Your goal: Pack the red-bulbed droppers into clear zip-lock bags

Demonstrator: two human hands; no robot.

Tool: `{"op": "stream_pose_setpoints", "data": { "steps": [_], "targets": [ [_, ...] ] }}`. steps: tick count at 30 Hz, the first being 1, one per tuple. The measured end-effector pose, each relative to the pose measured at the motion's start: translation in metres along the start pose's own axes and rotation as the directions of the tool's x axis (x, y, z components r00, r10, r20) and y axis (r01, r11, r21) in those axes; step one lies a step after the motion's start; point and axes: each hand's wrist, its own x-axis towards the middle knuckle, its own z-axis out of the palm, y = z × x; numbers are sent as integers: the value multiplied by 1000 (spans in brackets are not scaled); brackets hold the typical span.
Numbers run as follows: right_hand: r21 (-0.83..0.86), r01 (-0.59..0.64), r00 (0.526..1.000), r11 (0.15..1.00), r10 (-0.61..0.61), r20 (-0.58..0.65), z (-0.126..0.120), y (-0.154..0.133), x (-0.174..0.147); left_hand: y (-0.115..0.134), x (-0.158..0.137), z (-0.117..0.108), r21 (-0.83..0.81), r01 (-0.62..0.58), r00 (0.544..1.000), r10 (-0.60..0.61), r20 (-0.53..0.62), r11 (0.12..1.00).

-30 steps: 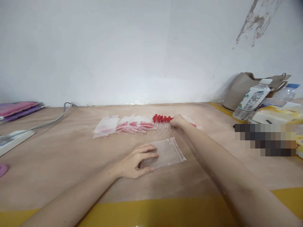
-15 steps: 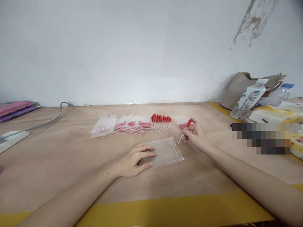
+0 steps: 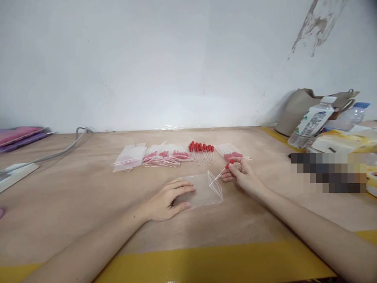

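The right hand [image 3: 240, 173] had its grip closed, thumb and fingertips together around the red bulb of a glass-stemmed dropper [image 3: 223, 170], with the stem left free in front of them. That dropper hung at the mouth of a clear zip-lock bag [image 3: 203, 192], its long axis slanting from the bulb at upper right to the tip at lower left, so that the tip pointed leftward and toward the person. The bag's mouth faced right, toward the dropper, and its film stood partly parted; whether the tip was within it or only at its edge could not be told for certain. The left hand [image 3: 171, 199] lay palm down over the bag's closed end, fingers spread loosely and pinching nothing, apparently pinning the film to the table [image 3: 88, 204]. The step in hand seemed to be leading the dropper into the bag tip first; the next move appeared to call for a push leftward along the stem's line, with the film held down and the tip clear of the upper layer. Beyond lay a row of loose droppers [image 3: 202, 149], bulbs toward the wall [image 3: 147, 67], between a packed bag [image 3: 228, 151] on the right and a pile of filled bags [image 3: 161, 157] on the left.
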Motion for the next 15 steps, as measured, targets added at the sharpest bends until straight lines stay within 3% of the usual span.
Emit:
{"op": "stream_pose_setpoints", "data": {
  "steps": [3, 7, 15],
  "targets": [
    [8, -36, 998, 999, 36, 44, -9, -3, 3, 1, 0, 0, -8, -2, 1000, 2, -6, 1000],
    [-16, -21, 1000, 1000, 21, -9, -23, -10, 8, 2, 1, -1, -17, -5, 1000, 5, -8, 1000],
    [-161, 132, 981, 978, -152, -117, -41, -22, 15, 1, 0, -1, -7, 4, 1000, -4, 5, 1000]
  ]
}}
